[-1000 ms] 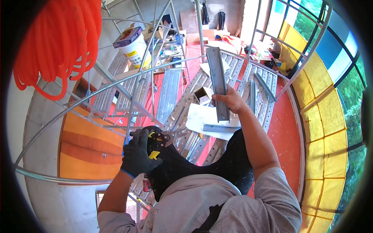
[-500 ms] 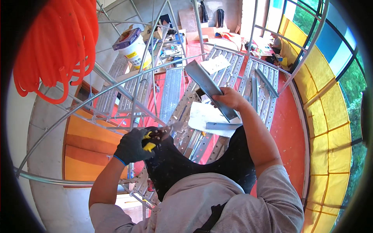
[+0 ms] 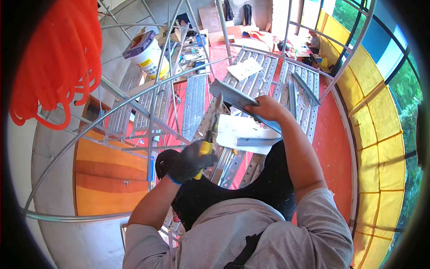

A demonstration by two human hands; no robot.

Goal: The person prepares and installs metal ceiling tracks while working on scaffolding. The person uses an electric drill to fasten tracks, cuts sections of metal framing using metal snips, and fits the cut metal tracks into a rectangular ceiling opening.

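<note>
My left hand (image 3: 189,160), in a dark glove with a blue cuff, is closed round the yellow-handled tin snips (image 3: 207,147). Their blades point up and away from me, with the tip at the near-left part of a grey metal channel (image 3: 237,99). Whether the blades touch the metal I cannot tell. Bare, my right hand (image 3: 267,109) grips that channel near its right end and keeps it tilted above the perforated platform. Below it lie a white board (image 3: 227,132) and a shorter metal channel piece (image 3: 257,141), close to my right knee.
Scaffold tubes (image 3: 130,104) cross on the left, beneath a hanging red coiled hose (image 3: 53,62). A white bucket (image 3: 150,58) with a box on top stands at the far left. More channel lengths (image 3: 307,89) lie on the planks. A person (image 3: 315,42) sits far right, near yellow sheeting (image 3: 365,134).
My left hand has swung right and forward, bringing the snips up to the metal channel. The channel has turned flatter in my right hand. The view has shifted slightly.
</note>
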